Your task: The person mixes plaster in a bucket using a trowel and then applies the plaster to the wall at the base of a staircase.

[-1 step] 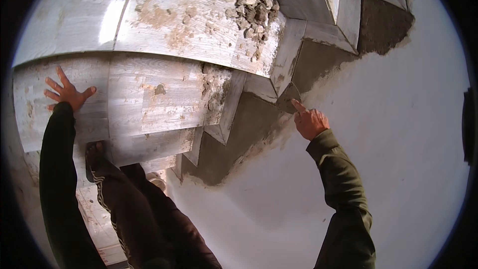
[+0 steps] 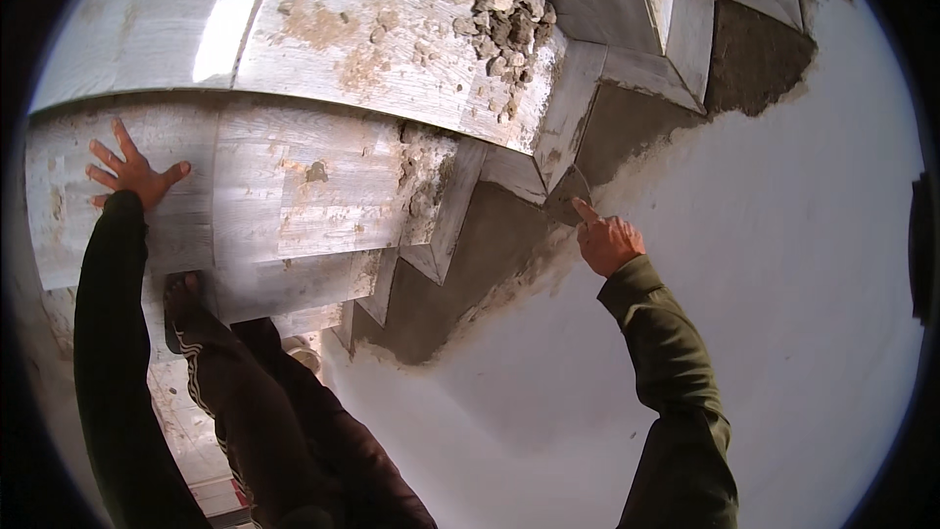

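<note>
My left hand [image 2: 137, 176] is spread open, palm down, on a wood-look grey stair tread [image 2: 250, 186]. At the right, my right hand [image 2: 609, 243] is closed round a thin, flat grey scraper blade [image 2: 566, 198], its index finger stretched along it. The blade lies against the damp grey mortar [image 2: 627, 127] on the wall, close to the corner of the tile skirting [image 2: 516, 173]. Its handle, if any, is hidden by my hand. More smoothed mortar [image 2: 490, 235] runs below the blade in a stepped band beside the stairs.
Broken mortar lumps [image 2: 507, 15] lie on the upper tread's right end. Crumbs and dried smears mark the treads. The white wall [image 2: 764, 264] fills the right side. My bare foot [image 2: 183, 294] and dark trousers [image 2: 284, 421] are on the lower steps, near a round container [image 2: 305, 360].
The view has shifted very slightly. Both hands stay in the same places, the left flat on the tread and the right with the blade at the mortar.
</note>
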{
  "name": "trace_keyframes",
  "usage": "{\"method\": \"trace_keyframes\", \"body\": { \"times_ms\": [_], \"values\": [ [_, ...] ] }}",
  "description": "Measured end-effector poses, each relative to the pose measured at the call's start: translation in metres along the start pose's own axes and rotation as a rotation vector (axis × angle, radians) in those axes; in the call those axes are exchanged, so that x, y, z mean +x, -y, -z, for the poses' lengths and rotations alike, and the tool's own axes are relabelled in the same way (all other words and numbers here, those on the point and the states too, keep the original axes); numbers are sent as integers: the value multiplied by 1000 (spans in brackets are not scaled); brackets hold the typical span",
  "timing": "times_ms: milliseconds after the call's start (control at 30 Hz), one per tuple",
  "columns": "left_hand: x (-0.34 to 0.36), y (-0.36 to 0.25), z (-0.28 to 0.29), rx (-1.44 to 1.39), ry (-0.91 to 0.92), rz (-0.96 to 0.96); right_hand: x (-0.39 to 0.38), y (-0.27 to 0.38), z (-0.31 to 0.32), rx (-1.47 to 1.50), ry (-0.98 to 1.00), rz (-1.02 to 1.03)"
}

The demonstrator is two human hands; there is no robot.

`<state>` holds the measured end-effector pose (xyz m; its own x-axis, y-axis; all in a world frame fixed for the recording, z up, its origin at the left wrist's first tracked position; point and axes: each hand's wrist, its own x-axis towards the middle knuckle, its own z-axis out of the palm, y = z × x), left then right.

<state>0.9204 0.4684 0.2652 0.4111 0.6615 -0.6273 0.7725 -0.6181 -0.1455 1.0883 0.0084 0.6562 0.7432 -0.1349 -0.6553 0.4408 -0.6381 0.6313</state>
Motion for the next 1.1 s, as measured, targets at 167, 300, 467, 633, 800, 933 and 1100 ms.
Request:
{"method": "trace_keyframes", "body": {
  "times_ms": [167,300,467,633,800,933,1100],
  "values": [
    [-2,-6,11,32,17,2,18,4,-8,-54,101,-76],
    [-1,-8,10,67,34,9,33,11,-7,-130,15,-32],
    [-1,-7,11,77,42,18,35,4,12,-175,121,-22],
    [-1,-6,11,73,46,15,48,8,24,-223,84,-6],
    [-2,-10,16,62,63,11,72,8,29,-268,69,69],
    [-1,-6,14,72,71,42,72,31,61,-382,238,-9],
    [-4,-6,18,52,74,19,88,34,62,-336,259,-39]
  ]
}}
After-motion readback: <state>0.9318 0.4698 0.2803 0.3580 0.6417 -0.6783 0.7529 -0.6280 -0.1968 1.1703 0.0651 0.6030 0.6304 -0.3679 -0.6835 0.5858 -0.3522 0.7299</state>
